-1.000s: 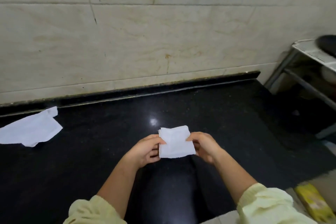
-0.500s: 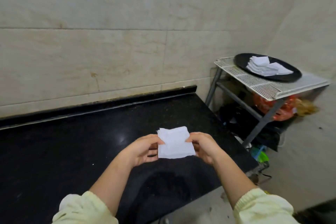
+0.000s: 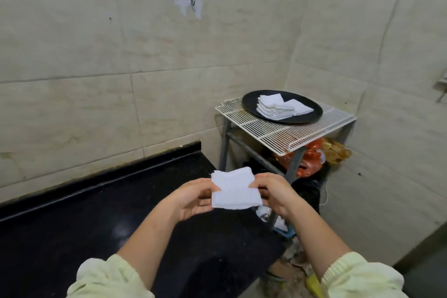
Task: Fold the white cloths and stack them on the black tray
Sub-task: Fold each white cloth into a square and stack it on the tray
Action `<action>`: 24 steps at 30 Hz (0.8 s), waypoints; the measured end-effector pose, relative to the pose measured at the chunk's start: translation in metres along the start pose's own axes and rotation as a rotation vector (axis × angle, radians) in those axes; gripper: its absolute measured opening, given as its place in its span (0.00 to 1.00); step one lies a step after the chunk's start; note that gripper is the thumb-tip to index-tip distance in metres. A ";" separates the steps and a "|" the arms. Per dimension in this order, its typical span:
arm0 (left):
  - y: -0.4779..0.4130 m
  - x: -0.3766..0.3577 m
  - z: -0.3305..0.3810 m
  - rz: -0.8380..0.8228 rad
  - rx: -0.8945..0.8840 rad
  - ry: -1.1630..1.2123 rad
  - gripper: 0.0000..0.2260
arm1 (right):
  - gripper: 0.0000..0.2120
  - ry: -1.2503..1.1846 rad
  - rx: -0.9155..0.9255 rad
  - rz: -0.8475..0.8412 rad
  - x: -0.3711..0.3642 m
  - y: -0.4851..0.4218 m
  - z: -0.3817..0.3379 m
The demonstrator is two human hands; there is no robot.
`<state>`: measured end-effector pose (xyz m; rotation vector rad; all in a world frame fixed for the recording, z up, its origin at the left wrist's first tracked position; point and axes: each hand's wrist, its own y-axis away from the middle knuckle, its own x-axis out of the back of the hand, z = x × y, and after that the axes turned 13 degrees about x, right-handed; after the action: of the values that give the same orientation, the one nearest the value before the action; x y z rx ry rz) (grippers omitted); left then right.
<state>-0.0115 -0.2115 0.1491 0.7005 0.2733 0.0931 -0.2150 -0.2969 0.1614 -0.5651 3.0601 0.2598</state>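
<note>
The white cloth point(image 3: 235, 189) is folded into a small square and hangs in the air between my hands, over the far right corner of the black counter point(image 3: 96, 213). My left hand point(image 3: 193, 197) pinches its edge at nine o'clock, thumb on the face toward me and fingers curled behind. My right hand point(image 3: 273, 192) pinches the three o'clock edge the same way. Both grips are closed on the cloth, which touches nothing else.

The black tray point(image 3: 251, 104) sits at about one o'clock from the cloth, well apart, on a white wire rack point(image 3: 290, 133). A stack of folded cloths point(image 3: 280, 107) already lies on it. I judge the fold done and the carry to be the step in hand.

To do it well, I should hold both pinches firm so the layers don't fan open, and bring the square across level. The stack looks slightly splayed toward three o'clock, so I would set this one squarely over the taller nine o'clock side. Then I would press it flat before letting go.
</note>
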 end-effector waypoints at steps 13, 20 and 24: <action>-0.103 -0.088 0.166 -0.112 -0.167 -0.008 0.08 | 0.09 -0.041 0.137 0.016 0.101 -0.148 -0.105; -0.149 -0.129 0.229 -0.012 -0.198 -0.013 0.06 | 0.12 -0.029 0.164 -0.016 0.145 -0.213 -0.142; -0.172 -0.150 0.259 0.006 -0.215 -0.033 0.08 | 0.11 -0.024 0.195 -0.030 0.173 -0.249 -0.158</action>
<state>-0.0843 -0.5304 0.2588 0.4893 0.2256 0.1147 -0.2859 -0.6140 0.2694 -0.5902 3.0037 -0.0324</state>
